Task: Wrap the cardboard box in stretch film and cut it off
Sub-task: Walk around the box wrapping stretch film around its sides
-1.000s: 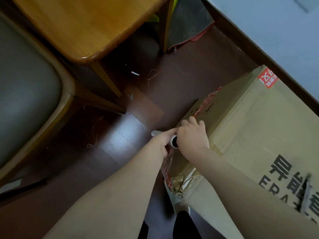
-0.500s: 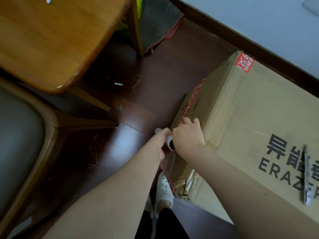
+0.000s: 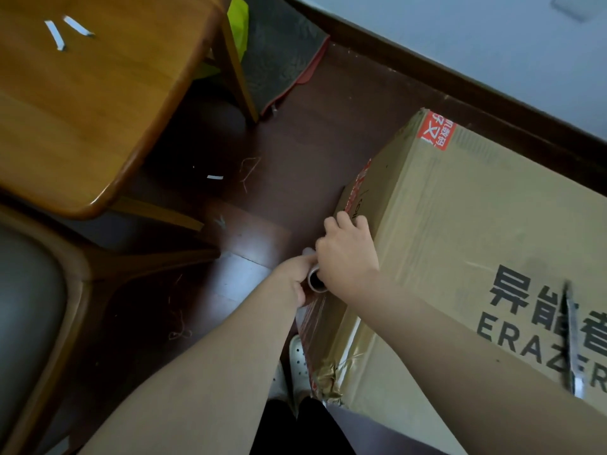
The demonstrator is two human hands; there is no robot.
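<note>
Gripped at lower centre of the frame by both the left hand [image 3: 292, 280] and right hand [image 3: 348, 254]: clear stretch-film roll on a cardboard core [image 3: 316, 280], upright against the near-left side of the large brown cardboard box [image 3: 460, 231], film trailing downward, left hand nearer.

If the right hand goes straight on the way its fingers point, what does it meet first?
Probably the red tape on the cardboard box edge, just beyond the right hand; depth is unclear.
</note>
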